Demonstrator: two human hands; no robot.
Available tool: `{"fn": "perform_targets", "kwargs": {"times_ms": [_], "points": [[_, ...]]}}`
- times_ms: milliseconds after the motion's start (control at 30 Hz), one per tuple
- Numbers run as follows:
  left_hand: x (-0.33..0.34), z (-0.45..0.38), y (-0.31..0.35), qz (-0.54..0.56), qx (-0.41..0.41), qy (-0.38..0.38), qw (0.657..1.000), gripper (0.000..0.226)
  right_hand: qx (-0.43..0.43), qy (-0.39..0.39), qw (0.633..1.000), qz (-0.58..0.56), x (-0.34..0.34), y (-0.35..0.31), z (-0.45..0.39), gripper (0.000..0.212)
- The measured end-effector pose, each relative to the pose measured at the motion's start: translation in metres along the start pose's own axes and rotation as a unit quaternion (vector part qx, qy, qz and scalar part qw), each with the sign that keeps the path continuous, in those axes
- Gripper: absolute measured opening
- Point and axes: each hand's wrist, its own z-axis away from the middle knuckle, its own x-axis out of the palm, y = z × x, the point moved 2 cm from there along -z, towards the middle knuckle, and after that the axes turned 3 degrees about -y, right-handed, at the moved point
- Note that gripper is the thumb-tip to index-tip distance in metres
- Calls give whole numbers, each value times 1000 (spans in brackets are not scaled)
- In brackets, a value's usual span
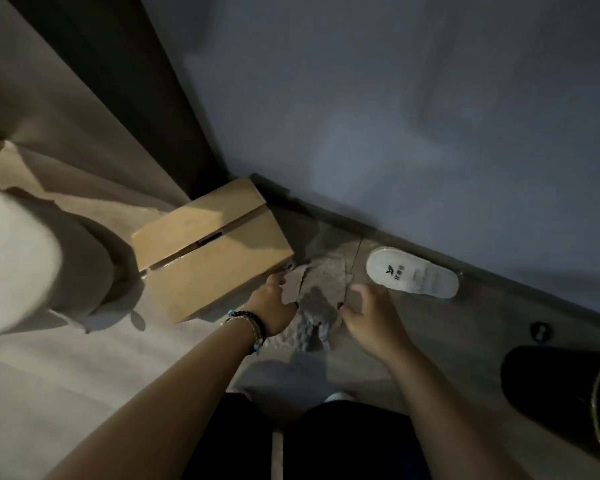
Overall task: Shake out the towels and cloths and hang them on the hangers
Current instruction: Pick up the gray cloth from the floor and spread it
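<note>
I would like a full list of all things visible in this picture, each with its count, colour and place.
cloth: one, grey, textured, held up between both hands above the floor
cardboard box: one, brown, flaps closed, on the floor in the corner, left of the cloth
slipper: one, white with a dark logo, on the floor by the wall, right of the cloth
round container: one, black with a gold rim, at the right edge
white rounded object: one, at the left edge, kind unclear
wall: blue-grey, behind
floor: light grey
bracelets: several, dark beaded, on the left wrist
left hand: grips the cloth's left edge
right hand: grips the cloth's right edge
</note>
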Motion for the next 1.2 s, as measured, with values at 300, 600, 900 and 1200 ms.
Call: {"fn": "perform_targets", "kwargs": {"times_ms": [300, 600, 900, 1200], "points": [[64, -169, -67, -64, -55, 42, 996, 71, -48, -60, 985, 157, 38, 25, -65, 46], [108, -230, -64, -235, -36, 165, 957, 61, -24, -53, 982, 180, 32, 53, -91, 45], [44, -152, -31, -99, 135, 104, 980, 14, -63, -31, 989, 133, 12, 60, -100, 71], [-9, -6, 29, 205, 391, 74, 894, 26, -295, 16, 955, -19, 5, 7, -95, 26]]}}
